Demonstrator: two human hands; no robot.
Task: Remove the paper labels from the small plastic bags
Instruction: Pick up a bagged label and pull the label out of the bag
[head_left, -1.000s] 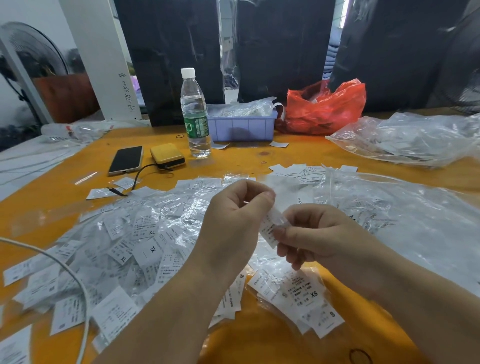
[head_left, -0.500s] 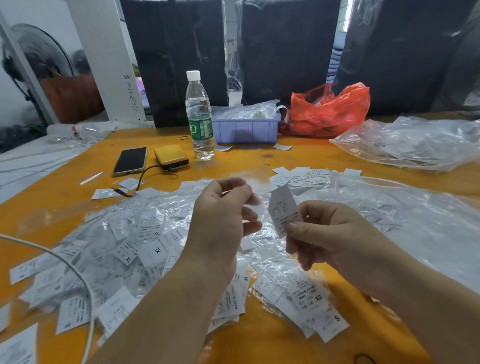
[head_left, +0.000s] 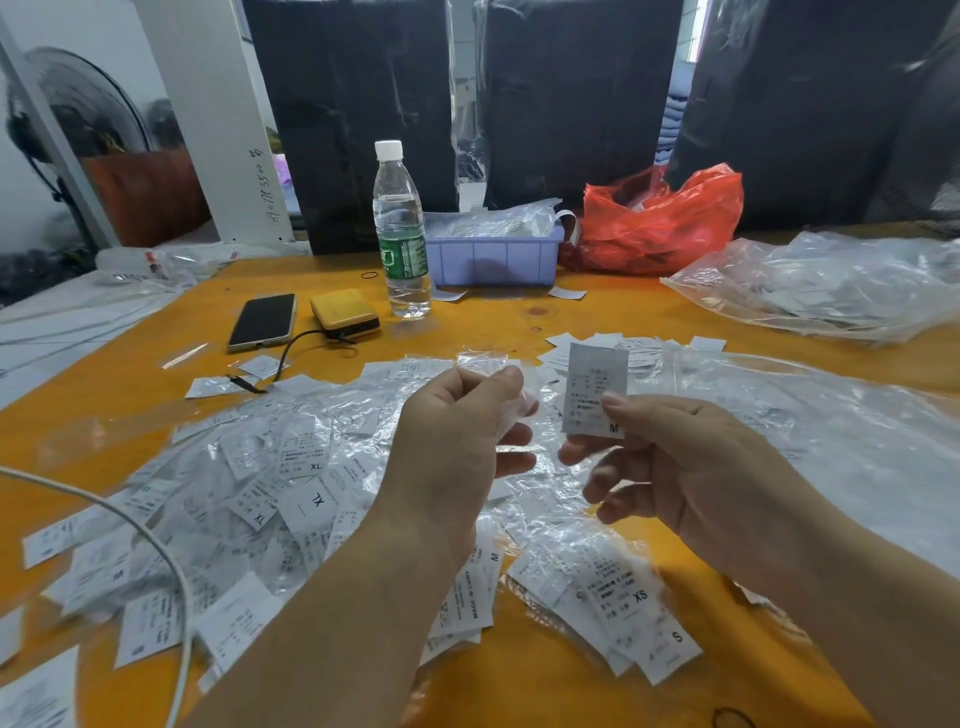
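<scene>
One wide-angle camera sits on my head and looks forward and down across the orange table (head_left: 519, 686). My left hand (head_left: 457, 441) and right hand (head_left: 675, 467) fill the near centre of the view, close to the lens. The far table edge and the dark bags (head_left: 353, 104) behind it occupy the top.

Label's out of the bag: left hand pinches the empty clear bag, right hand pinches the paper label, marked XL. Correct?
Not quite. The head view shows the paper label in the right hand marked M, not XL. The rest holds: the left hand pinches the empty clear bag.
</scene>
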